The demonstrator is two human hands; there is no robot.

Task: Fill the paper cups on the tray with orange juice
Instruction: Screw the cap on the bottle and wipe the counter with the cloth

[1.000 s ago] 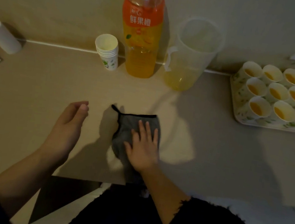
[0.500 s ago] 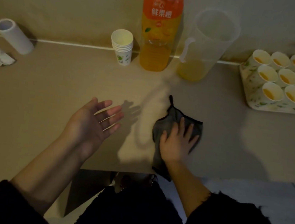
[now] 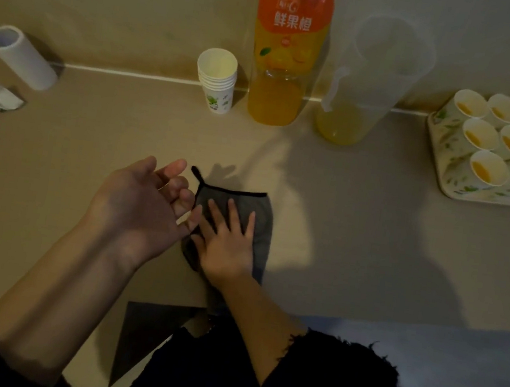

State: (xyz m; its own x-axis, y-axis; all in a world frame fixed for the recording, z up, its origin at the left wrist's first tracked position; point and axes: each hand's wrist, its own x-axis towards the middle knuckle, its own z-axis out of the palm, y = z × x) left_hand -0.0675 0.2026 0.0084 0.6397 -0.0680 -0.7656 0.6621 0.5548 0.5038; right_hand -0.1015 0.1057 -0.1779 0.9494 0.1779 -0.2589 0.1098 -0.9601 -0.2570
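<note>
Head view: beige table against wall; right grip flat on grey cloth; left grip loose, empty.

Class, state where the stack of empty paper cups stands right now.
In the head view, the stack of empty paper cups stands at the back of the table, by the wall, just left of the orange juice bottle.

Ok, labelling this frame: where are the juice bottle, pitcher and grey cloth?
juice bottle [image 3: 291,27]: head view, orange label.
pitcher [image 3: 340,126]: head view, juice-filled base.
grey cloth [image 3: 263,226]: head view, bare right side.
</note>
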